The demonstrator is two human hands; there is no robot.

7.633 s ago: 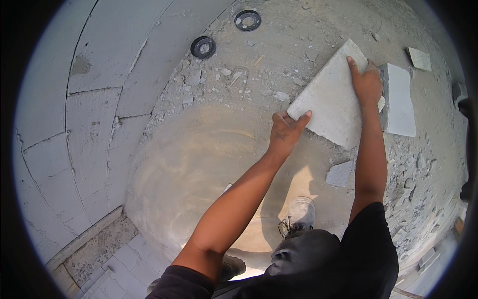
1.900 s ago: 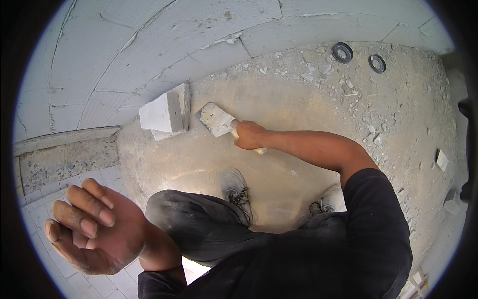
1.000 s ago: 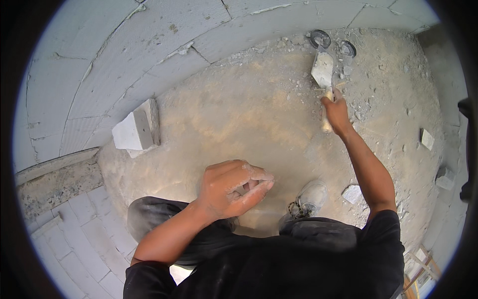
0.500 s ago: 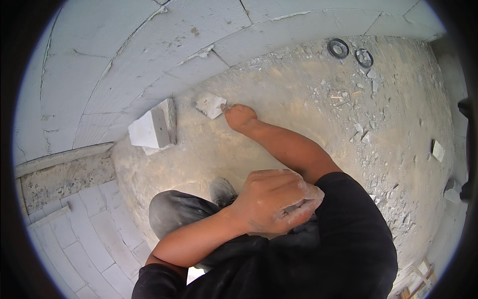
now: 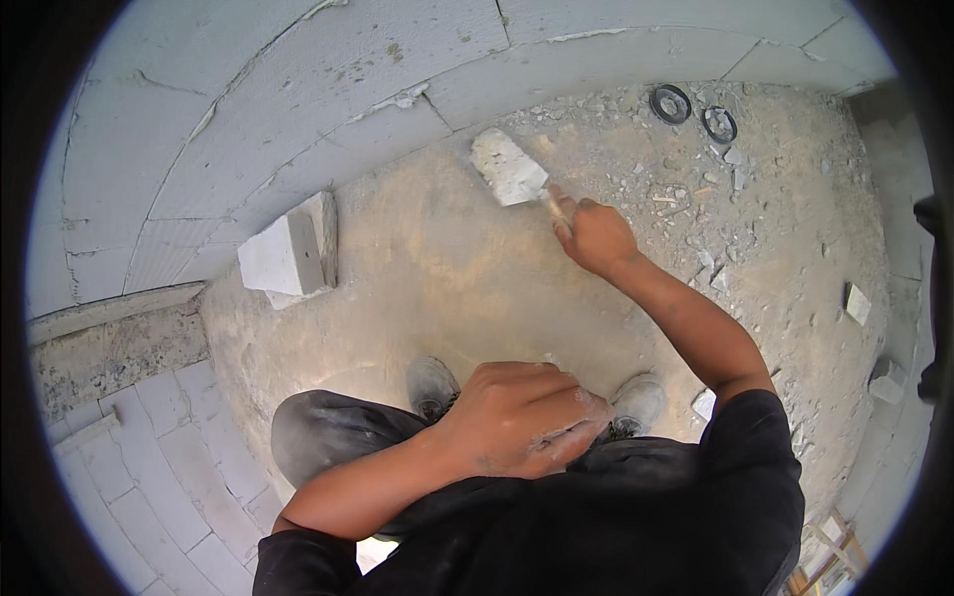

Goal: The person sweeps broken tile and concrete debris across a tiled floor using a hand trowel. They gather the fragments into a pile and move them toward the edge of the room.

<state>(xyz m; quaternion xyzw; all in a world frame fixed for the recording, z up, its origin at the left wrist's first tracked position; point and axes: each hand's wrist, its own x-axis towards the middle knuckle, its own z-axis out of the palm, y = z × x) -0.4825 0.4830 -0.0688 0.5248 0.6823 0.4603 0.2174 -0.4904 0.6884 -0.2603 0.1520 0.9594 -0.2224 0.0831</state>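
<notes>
At the end of my stretched-out arm, my right hand [image 5: 599, 234] is closed round the short handle of a trowel [image 5: 508, 169]. Its flat blade is coated in whitish material and lies low over the floor near the foot of the wall, pointing away from me. Whether the blade touches the floor I cannot tell. My left hand [image 5: 525, 415], dusted with white, is curled into a fist above my knees. Its palm side is turned away, so anything inside it is hidden.
A block wall [image 5: 328, 99] curves along the far side. A white block [image 5: 285, 253] stands against it at the left. Two black rings [image 5: 671, 103] lie at the far right, with rubble [image 5: 715, 253] strewn below them. My shoes [image 5: 636, 399] are on the dusty floor.
My right hand has swept the trowel to the right and farther out across the floor. My left fist has shifted slightly left and lower, still closed.
</notes>
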